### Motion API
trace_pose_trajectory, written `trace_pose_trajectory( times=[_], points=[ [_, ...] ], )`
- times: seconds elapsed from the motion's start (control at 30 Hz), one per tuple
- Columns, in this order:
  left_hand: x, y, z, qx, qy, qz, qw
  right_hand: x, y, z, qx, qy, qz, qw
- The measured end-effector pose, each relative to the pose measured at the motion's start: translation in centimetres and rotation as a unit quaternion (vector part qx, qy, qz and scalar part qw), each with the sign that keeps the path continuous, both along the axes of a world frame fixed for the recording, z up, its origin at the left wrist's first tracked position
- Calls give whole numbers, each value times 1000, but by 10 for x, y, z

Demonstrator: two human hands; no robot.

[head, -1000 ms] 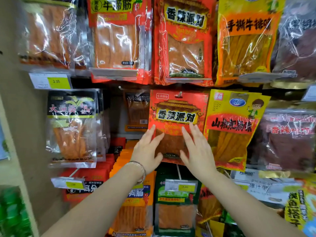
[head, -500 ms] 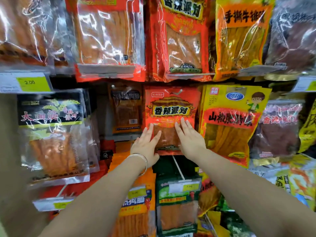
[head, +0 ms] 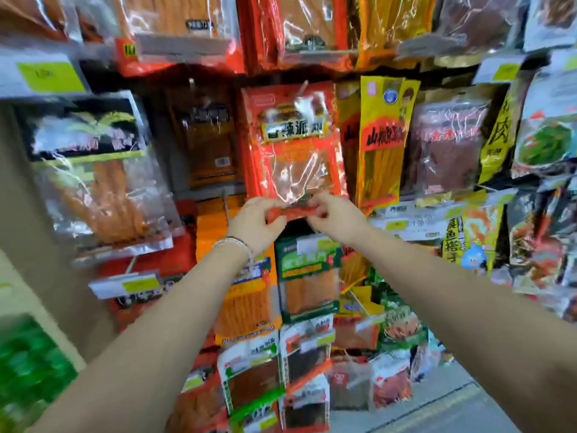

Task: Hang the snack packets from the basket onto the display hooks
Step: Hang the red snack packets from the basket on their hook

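A red snack packet (head: pixel 293 142) with a yellow label hangs in the middle row of the display wall, its top at a hook (head: pixel 302 89). My left hand (head: pixel 254 221) pinches the packet's bottom edge from the left, a bracelet on its wrist. My right hand (head: pixel 335 214) pinches the same bottom edge from the right. The bottom seam is pulled slightly toward me. No basket is in view.
Packets crowd every side: a yellow packet (head: pixel 382 139) to the right, a black-topped clear packet (head: pixel 93 170) to the left, an orange packet (head: pixel 246 295) and a green packet (head: pixel 307 276) below. Price tags (head: pixel 46 75) stick out on hook ends. Grey floor (head: pixel 437 407) shows at lower right.
Both hands slid down from flat on the red packet's face to pinching its bottom edge. The view dropped lower and moved closer.
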State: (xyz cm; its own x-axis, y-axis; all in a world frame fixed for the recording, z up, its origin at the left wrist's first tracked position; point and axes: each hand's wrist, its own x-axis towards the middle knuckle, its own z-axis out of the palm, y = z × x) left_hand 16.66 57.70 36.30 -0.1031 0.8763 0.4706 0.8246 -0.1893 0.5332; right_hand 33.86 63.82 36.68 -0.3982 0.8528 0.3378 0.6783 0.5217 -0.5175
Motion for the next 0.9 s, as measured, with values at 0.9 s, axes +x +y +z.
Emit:
trace_pose_trajectory(
  times=[0.9],
  points=[
    [44,-581,-393,-455,-531,418,580,51,-434,-397,-582,-346,174,715]
  ],
)
